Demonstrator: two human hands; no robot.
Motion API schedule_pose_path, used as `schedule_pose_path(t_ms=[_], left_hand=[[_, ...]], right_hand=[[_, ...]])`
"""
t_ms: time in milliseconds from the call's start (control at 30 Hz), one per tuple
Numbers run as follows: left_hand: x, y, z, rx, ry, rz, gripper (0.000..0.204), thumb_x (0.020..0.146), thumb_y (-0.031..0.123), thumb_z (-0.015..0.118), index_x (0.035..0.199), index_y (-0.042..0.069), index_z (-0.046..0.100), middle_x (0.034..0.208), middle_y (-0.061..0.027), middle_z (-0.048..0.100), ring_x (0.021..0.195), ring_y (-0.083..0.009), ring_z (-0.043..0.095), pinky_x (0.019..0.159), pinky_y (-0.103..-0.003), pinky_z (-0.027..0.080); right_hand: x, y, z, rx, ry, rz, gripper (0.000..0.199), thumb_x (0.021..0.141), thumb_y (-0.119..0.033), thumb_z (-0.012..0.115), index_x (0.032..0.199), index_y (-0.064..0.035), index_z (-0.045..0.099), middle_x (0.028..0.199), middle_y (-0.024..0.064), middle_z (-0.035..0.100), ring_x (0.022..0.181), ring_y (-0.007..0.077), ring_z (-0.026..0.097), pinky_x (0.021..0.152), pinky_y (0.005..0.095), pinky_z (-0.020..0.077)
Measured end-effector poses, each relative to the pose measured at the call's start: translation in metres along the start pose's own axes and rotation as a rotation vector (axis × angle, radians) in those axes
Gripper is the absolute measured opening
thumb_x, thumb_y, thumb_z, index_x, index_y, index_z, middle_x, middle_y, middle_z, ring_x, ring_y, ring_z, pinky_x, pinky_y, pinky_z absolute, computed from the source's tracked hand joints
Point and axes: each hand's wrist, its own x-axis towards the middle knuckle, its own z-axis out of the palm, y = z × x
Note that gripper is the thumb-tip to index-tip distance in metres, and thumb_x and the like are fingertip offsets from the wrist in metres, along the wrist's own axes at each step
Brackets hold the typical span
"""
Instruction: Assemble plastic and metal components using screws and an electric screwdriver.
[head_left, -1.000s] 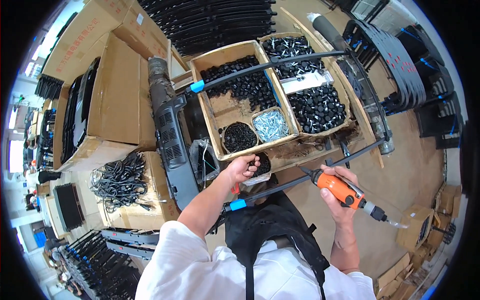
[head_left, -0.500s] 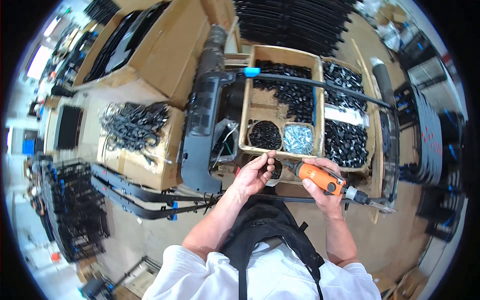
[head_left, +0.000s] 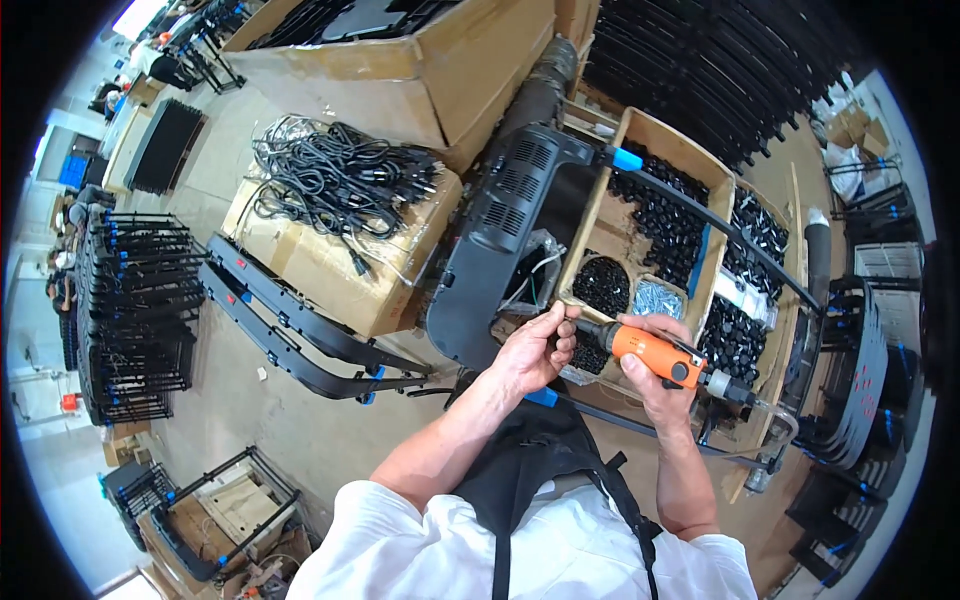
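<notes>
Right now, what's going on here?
A person is working bare-handed beside a wooden tray of small black parts and silver screws. The right hand grips an orange power tool, its nose pointing toward the left hand. The left fingers are pinched; whether they hold something small can't be told. Black cables lie heaped on a cardboard box to the left.

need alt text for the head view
A person's right hand grips an orange power tool, its nose near the left hand, at the near edge of a tan tray of black parts and silver screws. Black cables lie on a cardboard box at left.
</notes>
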Motion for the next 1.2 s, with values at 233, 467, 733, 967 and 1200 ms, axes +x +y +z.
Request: schedule_pose_path(t_ms=[233, 467, 733, 967, 1200], left_hand=[[-0.002, 0.052, 0.007, -0.189, -0.145, 0.083, 0.035, 0.112, 0.035, 0.057, 0.132, 0.007, 0.064, 0.08, 0.0037, 0.054, 0.071, -0.0105, 0.05, 0.063, -0.025, 0.042], [-0.004, 0.095, -0.006, -0.198, -0.073, 0.167, 0.042, 0.115, 0.04, 0.051, 0.134, 0.004, 0.06, 0.095, -0.0013, 0.06, 0.08, -0.0136, 0.054, 0.068, -0.027, 0.045], [-0.009, 0.101, -0.046, 0.202, 0.029, 0.309, 0.03, 0.117, 0.027, 0.047, 0.127, 0.004, 0.064, 0.1, -0.0033, 0.068, 0.077, -0.0103, 0.06, 0.064, -0.025, 0.048], [-0.003, 0.104, -0.051, 0.178, 0.073, 0.293, 0.029, 0.116, 0.026, 0.05, 0.124, 0.004, 0.067, 0.095, 0.001, 0.066, 0.073, -0.0062, 0.055, 0.062, -0.022, 0.044], [-0.002, 0.103, -0.051, 0.172, 0.045, 0.283, 0.032, 0.116, 0.028, 0.05, 0.129, 0.004, 0.068, 0.093, 0.0038, 0.063, 0.073, -0.0046, 0.054, 0.061, -0.021, 0.043]], right_hand=[[0.048, -0.017, 0.06, -0.067, 0.021, -0.043, 0.054, 0.09, -0.003, 0.079, 0.137, -0.0007, 0.053, 0.129, 0.0208, 0.07, 0.121, 0.0284, 0.068, 0.109, 0.0441, 0.0526], [0.119, -0.014, 0.13, -0.179, 0.023, 0.022, 0.054, 0.09, -0.003, 0.08, 0.137, 0.0006, 0.054, 0.13, 0.0194, 0.071, 0.121, 0.0255, 0.068, 0.109, 0.0413, 0.0531], [0.18, 0.014, 0.184, -0.345, -0.15, 0.049, 0.053, 0.09, -0.006, 0.082, 0.137, -0.0017, 0.057, 0.13, 0.0136, 0.071, 0.12, 0.022, 0.068, 0.106, 0.0375, 0.0544], [0.191, 0.029, 0.197, -0.351, -0.17, 0.099, 0.052, 0.09, -0.006, 0.082, 0.136, -0.0023, 0.057, 0.13, 0.0125, 0.07, 0.12, 0.0213, 0.068, 0.106, 0.0373, 0.0546], [0.2, 0.028, 0.201, -0.411, -0.209, 0.108, 0.051, 0.089, -0.006, 0.082, 0.135, -0.0034, 0.059, 0.127, 0.0121, 0.072, 0.116, 0.021, 0.069, 0.104, 0.0368, 0.0553]])
